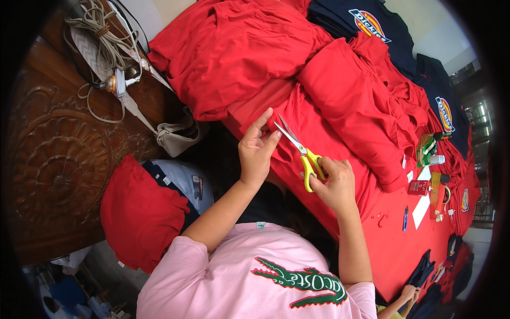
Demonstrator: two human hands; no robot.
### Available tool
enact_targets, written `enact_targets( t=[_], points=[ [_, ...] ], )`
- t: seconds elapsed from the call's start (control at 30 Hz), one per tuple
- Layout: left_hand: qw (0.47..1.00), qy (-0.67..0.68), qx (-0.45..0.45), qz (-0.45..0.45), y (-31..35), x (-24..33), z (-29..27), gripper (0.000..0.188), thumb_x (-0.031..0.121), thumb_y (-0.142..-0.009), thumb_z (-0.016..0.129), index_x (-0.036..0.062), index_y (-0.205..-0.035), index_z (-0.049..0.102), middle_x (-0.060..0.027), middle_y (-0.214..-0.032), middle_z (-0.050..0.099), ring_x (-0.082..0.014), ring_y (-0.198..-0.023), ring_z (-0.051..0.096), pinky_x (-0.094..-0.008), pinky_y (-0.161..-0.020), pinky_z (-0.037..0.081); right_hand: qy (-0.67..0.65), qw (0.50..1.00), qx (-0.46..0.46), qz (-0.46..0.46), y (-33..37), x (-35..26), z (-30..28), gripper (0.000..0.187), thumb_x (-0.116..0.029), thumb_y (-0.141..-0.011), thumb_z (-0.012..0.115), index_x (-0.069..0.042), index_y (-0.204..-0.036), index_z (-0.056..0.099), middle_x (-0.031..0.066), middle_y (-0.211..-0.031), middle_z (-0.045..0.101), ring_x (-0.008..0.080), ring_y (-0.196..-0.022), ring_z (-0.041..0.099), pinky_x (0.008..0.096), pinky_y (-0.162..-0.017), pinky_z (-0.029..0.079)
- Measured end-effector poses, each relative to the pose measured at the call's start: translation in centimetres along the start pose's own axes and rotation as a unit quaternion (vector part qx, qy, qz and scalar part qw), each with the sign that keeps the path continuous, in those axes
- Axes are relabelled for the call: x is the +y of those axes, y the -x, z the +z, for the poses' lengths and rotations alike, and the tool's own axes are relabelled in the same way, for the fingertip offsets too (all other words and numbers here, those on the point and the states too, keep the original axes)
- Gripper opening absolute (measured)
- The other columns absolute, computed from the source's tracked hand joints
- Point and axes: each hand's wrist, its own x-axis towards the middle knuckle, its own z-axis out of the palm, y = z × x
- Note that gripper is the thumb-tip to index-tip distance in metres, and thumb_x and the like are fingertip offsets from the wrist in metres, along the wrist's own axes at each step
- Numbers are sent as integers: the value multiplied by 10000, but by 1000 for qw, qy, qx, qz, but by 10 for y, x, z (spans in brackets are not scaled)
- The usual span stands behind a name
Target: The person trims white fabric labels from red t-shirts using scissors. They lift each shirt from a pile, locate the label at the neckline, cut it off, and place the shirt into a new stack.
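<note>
My right hand grips a pair of scissors by its yellow-green handles. The steel blades are slightly apart and point up and left, toward my other hand. My left hand is at the near edge of the red cloth spread over the table. A fold of that cloth shows between its thumb and forefinger, just beside the scissor tips. Behind both hands lie heaped red garments and a folded red garment.
Navy shirts with printed emblems lie at the far right. Bottles, a small red box, tape and a blue pen sit right. Another person's hands hold dark cloth. Left stand carved wood and coiled cable.
</note>
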Motion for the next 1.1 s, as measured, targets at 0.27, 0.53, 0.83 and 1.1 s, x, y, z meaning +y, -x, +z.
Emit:
enact_targets(
  t=[0.27,0.53,0.83,1.1],
  points=[
    [999,8,-42,-4,4,6,5,806,-168,-924,672,44,-1632,352,-89,-1385,580,-142,-1166,655,-314,-1045,570,11,1000,9,-19,-5,4,2,350,-340,-775,858,-48,-890,703,73,-612,554,268,-600,563,404,-681,405],
    [999,-6,-47,26,1,3,3,928,-170,-900,690,92,-1662,229,-139,-1492,497,-176,-1200,659,-332,-1048,580,21,1000,6,-13,-11,5,3,377,-351,-751,865,-49,-921,716,65,-660,594,255,-653,585,402,-709,408],
    [999,-18,-40,24,1,3,1,952,-180,-887,698,112,-1655,217,-153,-1499,487,-187,-1192,668,-328,-1028,592,20,1000,3,-17,-12,8,3,370,-347,-759,864,-52,-943,736,74,-675,625,257,-656,594,401,-717,415],
    [998,-19,-47,24,3,4,2,966,-190,-877,704,116,-1652,216,-169,-1515,470,-191,-1182,672,-312,-1008,593,-5,1000,-3,-7,-8,14,5,332,-328,-768,871,-59,-903,731,82,-636,600,262,-614,575,402,-704,410]
  ],
)
